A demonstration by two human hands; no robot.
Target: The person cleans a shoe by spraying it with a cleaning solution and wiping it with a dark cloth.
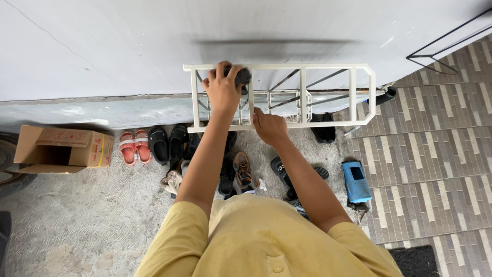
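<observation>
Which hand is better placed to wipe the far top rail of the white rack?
Probably the left hand: it already presses a dark cloth on the far rail of the white rack. The right hand grips the near rail, steadying it.

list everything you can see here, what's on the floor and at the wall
shoe rack: one, white metal frame, against the grey wall
dark cloth: one, on the rack's top rail under the left hand
cardboard box: one, brown, open, on its side at far left
pink sandals: one pair, by the wall
black clogs: one pair, right of the sandals
brown shoe: one, between the arms
dark shoes: one pair, behind the rack's lower rail
blue container: one, at the tiled edge
left hand: on the cloth
right hand: gripping the rack's lower rail
</observation>
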